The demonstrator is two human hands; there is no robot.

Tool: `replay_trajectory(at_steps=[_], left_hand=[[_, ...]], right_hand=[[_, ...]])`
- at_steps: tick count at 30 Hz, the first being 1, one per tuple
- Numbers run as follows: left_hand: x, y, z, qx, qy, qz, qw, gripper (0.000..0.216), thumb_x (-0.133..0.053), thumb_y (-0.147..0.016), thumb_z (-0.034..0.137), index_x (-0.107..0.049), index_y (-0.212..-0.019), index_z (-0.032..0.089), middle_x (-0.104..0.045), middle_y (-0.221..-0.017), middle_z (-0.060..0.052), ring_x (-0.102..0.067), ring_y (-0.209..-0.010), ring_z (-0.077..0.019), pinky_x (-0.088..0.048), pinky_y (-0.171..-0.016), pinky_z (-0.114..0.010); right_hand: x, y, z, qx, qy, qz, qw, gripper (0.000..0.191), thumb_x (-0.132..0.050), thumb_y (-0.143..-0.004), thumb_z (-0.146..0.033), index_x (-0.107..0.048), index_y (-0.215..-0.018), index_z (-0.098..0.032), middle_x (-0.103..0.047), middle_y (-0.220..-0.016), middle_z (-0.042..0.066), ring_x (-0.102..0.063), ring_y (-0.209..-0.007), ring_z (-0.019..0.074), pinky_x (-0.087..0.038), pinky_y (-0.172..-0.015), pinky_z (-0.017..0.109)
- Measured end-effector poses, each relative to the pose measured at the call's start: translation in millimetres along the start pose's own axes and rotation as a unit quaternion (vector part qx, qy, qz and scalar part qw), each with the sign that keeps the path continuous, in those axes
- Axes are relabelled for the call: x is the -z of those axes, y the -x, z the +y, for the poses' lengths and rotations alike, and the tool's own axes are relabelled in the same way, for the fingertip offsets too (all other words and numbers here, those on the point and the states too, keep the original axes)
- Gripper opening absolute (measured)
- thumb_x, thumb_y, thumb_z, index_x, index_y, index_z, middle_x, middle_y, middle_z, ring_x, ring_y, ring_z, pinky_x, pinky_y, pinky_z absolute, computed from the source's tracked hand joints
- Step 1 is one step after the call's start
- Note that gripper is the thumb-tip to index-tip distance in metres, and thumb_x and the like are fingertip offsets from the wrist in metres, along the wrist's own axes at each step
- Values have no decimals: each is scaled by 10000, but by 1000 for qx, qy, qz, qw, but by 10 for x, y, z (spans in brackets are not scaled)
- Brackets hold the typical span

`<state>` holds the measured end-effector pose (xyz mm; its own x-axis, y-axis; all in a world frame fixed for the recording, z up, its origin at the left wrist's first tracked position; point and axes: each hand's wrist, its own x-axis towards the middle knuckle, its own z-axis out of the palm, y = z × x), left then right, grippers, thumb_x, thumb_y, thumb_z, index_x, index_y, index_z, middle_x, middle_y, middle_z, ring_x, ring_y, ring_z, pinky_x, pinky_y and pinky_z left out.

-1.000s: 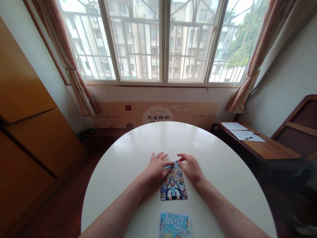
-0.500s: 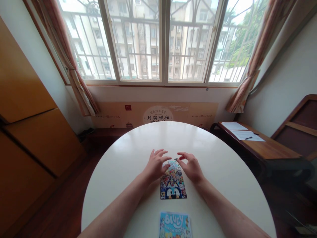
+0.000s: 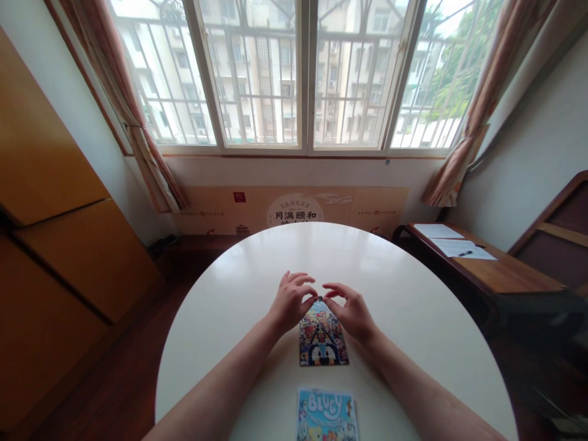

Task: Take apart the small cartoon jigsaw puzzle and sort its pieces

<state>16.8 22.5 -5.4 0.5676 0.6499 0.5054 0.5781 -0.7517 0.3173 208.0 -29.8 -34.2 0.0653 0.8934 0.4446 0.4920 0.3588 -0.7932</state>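
Note:
A small colourful jigsaw puzzle [image 3: 323, 343] with a blue cartoon dog face lies on the round white table [image 3: 413, 306]. Both my hands hover over its far edge. My left hand [image 3: 290, 302] and my right hand [image 3: 350, 309] meet fingertip to fingertip, pinching a tiny dark puzzle piece [image 3: 320, 298] between them, just above the puzzle's top edge. Nearer to me lies a light-blue puzzle box [image 3: 326, 416] with cartoon lettering.
A wooden side table [image 3: 505, 275] with papers [image 3: 463, 248] and a pen stands at the right. An orange wooden cabinet [image 3: 55, 245] fills the left. Behind the table are a cardboard panel [image 3: 294, 208], windows and curtains.
My hands lifted off the puzzle's top edge and came together; the right hand raised a small dark piece, and both hands now pinch it. The view shifted slightly.

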Motion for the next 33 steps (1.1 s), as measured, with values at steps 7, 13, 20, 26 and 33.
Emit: replay_trajectory(at_steps=[7,13,20,26,33], left_hand=[[171,-14,-397,221,-74,-33,972,142,-631,-845,273,-759,-798,237,-703,-1115,-56,-601,-1096,-261,-430,-1000,-433],[229,13,-457,279,-132,-59,949,167,-613,-808,289,-754,-729,249,-721,-987,-37,-613,-988,-259,-442,-934,-426],[244,15,-412,300,-147,-49,941,155,-606,-818,296,-731,-757,226,-706,-1013,-64,-600,-993,-264,-431,-936,-419],[207,-2,-310,227,-134,9,965,124,-606,-852,274,-703,-816,207,-688,-1093,-74,-584,-1064,-266,-395,-1013,-460],[-114,18,-74,116,-71,-38,990,194,-666,-832,309,-732,-1000,238,-636,-1247,-91,-516,-1220,-292,-311,-1102,-535]], right_hand=[[64,-11,-14,21,107,-18,994,253,-558,-860,-243,-720,-1051,-206,-717,-1034,68,-618,-1032,222,-456,-978,392],[81,-11,-10,0,156,-75,985,218,-602,-825,-220,-750,-984,-231,-710,-1060,58,-589,-1080,229,-428,-1016,373],[115,-12,12,-15,185,-96,978,209,-637,-800,-240,-765,-964,-229,-682,-1145,76,-579,-1128,244,-422,-1042,383],[134,-17,110,-36,226,-78,970,383,-648,-803,-283,-695,-1168,-174,-642,-1245,117,-547,-1199,277,-395,-1084,413],[46,18,161,-28,279,-92,955,346,-608,-858,-381,-687,-1168,-250,-557,-1380,112,-414,-1349,354,-287,-1114,564]])
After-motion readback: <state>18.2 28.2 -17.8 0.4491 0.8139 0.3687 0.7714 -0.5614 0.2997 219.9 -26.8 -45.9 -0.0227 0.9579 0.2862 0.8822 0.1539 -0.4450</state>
